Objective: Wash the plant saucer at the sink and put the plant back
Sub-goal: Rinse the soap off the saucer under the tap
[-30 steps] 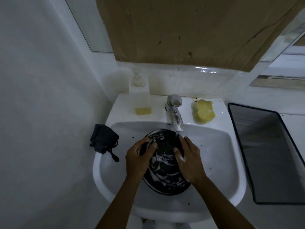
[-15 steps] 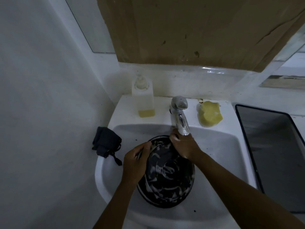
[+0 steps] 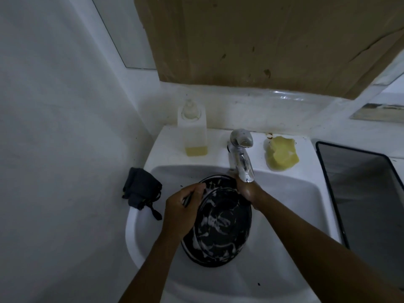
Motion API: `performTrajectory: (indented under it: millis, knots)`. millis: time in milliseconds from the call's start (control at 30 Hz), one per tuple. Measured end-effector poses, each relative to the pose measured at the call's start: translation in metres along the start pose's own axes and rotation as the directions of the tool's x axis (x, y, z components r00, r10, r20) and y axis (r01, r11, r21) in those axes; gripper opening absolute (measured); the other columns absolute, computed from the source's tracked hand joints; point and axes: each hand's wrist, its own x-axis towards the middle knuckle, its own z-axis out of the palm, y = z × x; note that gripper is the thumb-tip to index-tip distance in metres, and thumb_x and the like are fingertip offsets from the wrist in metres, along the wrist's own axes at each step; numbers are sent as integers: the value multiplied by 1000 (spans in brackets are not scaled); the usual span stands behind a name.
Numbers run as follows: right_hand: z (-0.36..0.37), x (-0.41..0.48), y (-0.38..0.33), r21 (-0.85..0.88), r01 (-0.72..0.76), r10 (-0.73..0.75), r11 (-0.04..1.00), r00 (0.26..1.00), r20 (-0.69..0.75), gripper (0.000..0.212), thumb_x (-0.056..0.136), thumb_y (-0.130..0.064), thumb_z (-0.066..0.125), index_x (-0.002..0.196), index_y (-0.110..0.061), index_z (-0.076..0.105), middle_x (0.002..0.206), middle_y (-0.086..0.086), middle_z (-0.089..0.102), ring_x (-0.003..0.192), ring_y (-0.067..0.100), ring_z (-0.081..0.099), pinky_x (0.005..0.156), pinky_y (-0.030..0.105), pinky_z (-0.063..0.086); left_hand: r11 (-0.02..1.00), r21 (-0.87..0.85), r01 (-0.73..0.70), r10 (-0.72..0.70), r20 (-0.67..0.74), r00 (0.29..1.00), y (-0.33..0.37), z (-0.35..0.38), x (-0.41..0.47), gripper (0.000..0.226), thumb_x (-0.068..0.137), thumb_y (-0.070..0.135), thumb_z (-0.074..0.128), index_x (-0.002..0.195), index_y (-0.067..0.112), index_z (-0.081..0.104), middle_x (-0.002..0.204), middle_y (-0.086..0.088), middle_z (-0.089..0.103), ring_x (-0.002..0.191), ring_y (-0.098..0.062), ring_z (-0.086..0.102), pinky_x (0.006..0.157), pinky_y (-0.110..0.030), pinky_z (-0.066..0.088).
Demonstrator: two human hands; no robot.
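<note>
My left hand (image 3: 183, 212) grips the left rim of the soapy saucer (image 3: 220, 224), tilted in the sink (image 3: 284, 215); my right hand (image 3: 248, 190), grip indeterminate, sits at its far edge under the tap (image 3: 241, 158).

Both hands (image 3: 182, 212) low (left clenched).

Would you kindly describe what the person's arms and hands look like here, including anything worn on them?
Both forearms are bare as far as the frame shows: no sleeves, gloves, watch or bracelets in view. The left hand and right hand show no rings that I can make out, though the light is dim. The right hand looks wet.
</note>
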Motion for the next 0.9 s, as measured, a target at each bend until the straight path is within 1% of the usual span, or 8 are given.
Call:
performTrajectory:
  millis: [100, 233, 367, 467, 533, 633, 767, 900]
  knots:
    - [11, -13, -5, -144, 230, -257, 962, 943, -209, 20, 96, -31, 52, 88, -14, 56, 82, 9, 61, 75, 26, 58, 62, 29, 46, 1000, 6, -1, 1, -22, 1000, -1, -1, 0, 22, 89, 50, 53, 102, 42, 69, 103, 34, 68, 101, 10, 62, 84, -6, 47]
    - [21, -25, -4, -625, 453, -543, 636, 838, 54, 37, 100, -43, 38, 117, -17, 57, 106, 4, 61, 95, 24, 57, 72, 27, 36, 1000, -6, 11, -11, -35, 999, -4, -2, -7, 18, 91, 42, 53, 100, 40, 69, 101, 36, 68, 100, 10, 62, 83, -5, 46]
    - [6, -29, -16, -53, 339, -336, 939, 940, 55, 59, 82, -73, 50, 84, -17, 66, 79, -1, 67, 73, 0, 63, 67, 10, 43, 1000, -18, 5, -6, -42, 999, -2, -6, -9, 17, 89, 42, 57, 98, 38, 71, 97, 35, 69, 97, 11, 63, 81, -4, 46]
    - [-2, -24, -8, 174, 158, -191, 972, 962, 197, 40, 79, -65, 65, 89, -27, 73, 87, -6, 75, 85, 10, 71, 78, 23, 50, 1000, -15, -14, 13, -63, 998, -3, -6, -11, 16, 88, 40, 58, 96, 38, 71, 95, 35, 69, 95, 11, 64, 79, -4, 47]
    - [-1, -24, 1, 218, 167, -207, 962, 962, 177, 21, 91, -48, 61, 86, -31, 72, 85, -7, 75, 85, 12, 71, 77, 25, 50, 1000, -28, -1, -1, -56, 998, -3, -3, -15, 15, 87, 39, 60, 96, 37, 71, 94, 33, 70, 93, 9, 65, 78, -6, 48]
    - [-2, -28, 5, 137, 214, -231, 967, 965, 122, 30, 99, -37, 54, 73, -30, 67, 73, -11, 67, 74, 7, 63, 72, 23, 48, 999, -34, 34, -36, -56, 998, -9, -4, -16, 13, 90, 35, 59, 96, 37, 71, 95, 31, 71, 94, 7, 65, 79, -6, 48]
    - [-12, -30, 2, -220, 284, -269, 933, 958, 97, 30, 99, -49, 45, 87, -28, 62, 87, -2, 67, 80, 10, 62, 70, 20, 45, 998, -10, 60, -60, -16, 998, -8, -14, -9, 15, 94, 29, 58, 96, 37, 71, 95, 31, 71, 94, 8, 65, 79, -6, 48]
    - [-16, -34, -11, -156, 241, -244, 958, 970, 2, 25, 91, -59, 52, 92, -37, 64, 92, -11, 65, 81, 0, 60, 67, 20, 43, 998, -13, 54, -54, 1, 999, -2, -11, -3, 21, 89, 43, 55, 100, 34, 71, 99, 20, 73, 95, 6, 64, 80, -8, 49]
